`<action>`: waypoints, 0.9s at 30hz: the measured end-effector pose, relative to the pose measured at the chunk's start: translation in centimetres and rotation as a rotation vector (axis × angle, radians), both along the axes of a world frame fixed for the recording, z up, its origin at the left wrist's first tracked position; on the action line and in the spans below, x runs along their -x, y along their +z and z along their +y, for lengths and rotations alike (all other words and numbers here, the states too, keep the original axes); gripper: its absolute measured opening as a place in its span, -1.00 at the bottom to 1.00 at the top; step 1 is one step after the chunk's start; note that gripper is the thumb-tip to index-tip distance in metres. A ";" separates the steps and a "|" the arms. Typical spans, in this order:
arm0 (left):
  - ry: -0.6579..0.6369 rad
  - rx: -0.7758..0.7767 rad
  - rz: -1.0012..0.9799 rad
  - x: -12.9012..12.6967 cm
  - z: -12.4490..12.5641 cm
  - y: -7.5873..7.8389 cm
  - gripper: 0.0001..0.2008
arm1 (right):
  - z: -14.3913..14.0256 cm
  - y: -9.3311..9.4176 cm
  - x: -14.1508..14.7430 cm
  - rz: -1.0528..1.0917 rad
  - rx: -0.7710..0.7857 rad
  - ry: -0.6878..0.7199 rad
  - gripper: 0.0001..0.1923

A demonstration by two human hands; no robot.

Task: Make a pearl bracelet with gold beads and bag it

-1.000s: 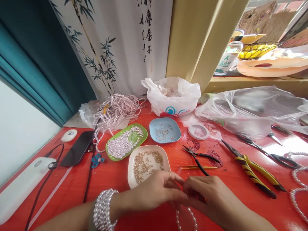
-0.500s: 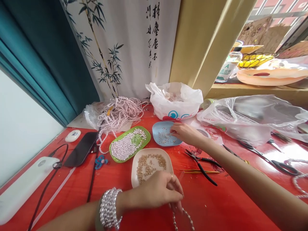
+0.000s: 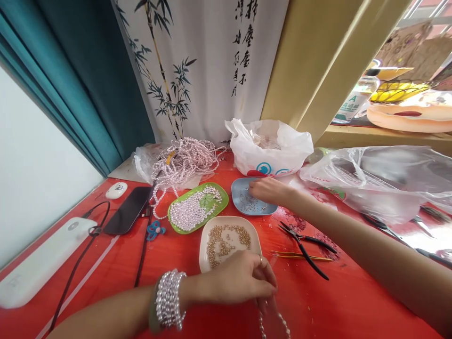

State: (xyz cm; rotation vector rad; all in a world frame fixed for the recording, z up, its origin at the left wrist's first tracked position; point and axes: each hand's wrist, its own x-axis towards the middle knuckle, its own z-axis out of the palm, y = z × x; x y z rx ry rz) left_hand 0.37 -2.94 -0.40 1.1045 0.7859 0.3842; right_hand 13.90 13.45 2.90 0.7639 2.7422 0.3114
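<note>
Two hands: both at work over the red tabletop point(image 3: 318, 301), now well apart where a second ago they met at its near edge.
Change: the right hand point(image 3: 266, 189) has left the strand and stretched out to the blue dish point(image 3: 247, 207) near the middle of the tabletop; half a second ago it was already there, so it is picking among the small metal findings point(image 3: 251, 203).
Meaning: judged from this, the strand is ready for a finding and the beading pauses until one is picked.
Right grip: fingers curled down over the dish's far rim; whether they have pinched a piece cannot be told.
Left grip: the left hand point(image 3: 243, 278) stays at the near edge, fingers closed tight on the end of the pearl strand point(image 3: 263, 322), which hangs down out of view.
Bags: a clear plastic bag point(image 3: 381, 181) sprawls along the right edge, a white bag point(image 3: 270, 146) sits at the far edge.
Pearls: a heap of strung pearls point(image 3: 183, 160) at the far left corner, the green dish point(image 3: 215, 209) of loose ones just before it.
White dish: the white dish point(image 3: 205, 245) of gold beads lies touching the left hand's knuckles.
In the way: the black pliers point(image 3: 305, 245) and gold tweezers point(image 3: 300, 256) lie under the right forearm's path back.
</note>
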 end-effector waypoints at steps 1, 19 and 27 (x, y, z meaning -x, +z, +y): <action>0.003 -0.004 0.009 0.0 0.0 0.1 -0.94 | 0.0 0.0 0.1 -0.010 -0.001 0.010 -0.79; 0.257 -0.700 0.396 3.4 3.4 3.6 -0.76 | -7.4 0.9 -0.7 0.646 -0.003 -0.270 -0.82; 0.204 -0.731 0.403 2.6 3.4 2.6 -0.78 | -13.2 -1.1 -0.9 0.744 0.171 -0.288 -0.87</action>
